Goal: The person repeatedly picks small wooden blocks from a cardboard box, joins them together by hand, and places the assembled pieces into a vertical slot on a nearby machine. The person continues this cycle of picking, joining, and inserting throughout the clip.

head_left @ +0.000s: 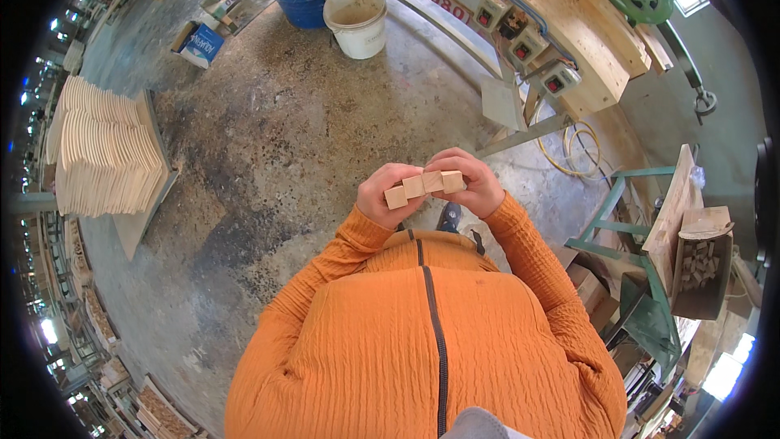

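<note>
- Condition: my left hand (379,194) and right hand (481,187) are partly closed, together gripping a row of four wooden blocks (414,187); fingers behind the row are hidden.
- Location: the row is held up in front of my orange jacket (366,341), above the bare floor (268,122), off any surface.
- Separation risk: the blocks sit staggered, the leftmost lowest. I cannot tell whether they are joined; if loose, easing the inward squeeze would probably let a middle one drop.
- Buckling risk: uneven pressure from either hand could skew the row and spill it.
- Impact risk: a dropped block could dent its edges on the hard floor or strike my shoe (449,218).
- Mix-up risk: strays could be confused with the similar-looking pieces in the cardboard box (697,304).
</note>
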Demonstrator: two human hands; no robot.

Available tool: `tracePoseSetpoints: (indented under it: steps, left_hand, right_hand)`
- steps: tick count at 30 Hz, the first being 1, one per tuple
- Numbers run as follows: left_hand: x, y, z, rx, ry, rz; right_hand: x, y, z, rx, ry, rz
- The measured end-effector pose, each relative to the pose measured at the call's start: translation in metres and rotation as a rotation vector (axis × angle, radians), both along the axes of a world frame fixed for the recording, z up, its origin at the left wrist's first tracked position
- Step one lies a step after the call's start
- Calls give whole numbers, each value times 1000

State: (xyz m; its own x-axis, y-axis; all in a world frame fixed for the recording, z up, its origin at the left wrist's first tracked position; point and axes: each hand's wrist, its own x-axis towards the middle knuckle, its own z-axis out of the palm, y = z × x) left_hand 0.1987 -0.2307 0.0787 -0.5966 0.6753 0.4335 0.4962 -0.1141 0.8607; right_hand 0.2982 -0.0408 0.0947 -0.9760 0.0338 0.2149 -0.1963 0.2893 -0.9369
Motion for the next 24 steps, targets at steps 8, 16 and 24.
tracePoseSetpoints:
  steps: [8, 16, 24]
  left_hand:
    - [-3, -2, 5, 26, 45, -32]
    - [1, -7, -1, -7, -32, -26]
    - [10, -13, -19, -29, -647, -26]
  right_hand:
    - [-1, -3, 5, 103, 94, -23]
    - [0, -7, 0, 103, 95, -16]
    - [2, -16, 6, 152, -154, -34]
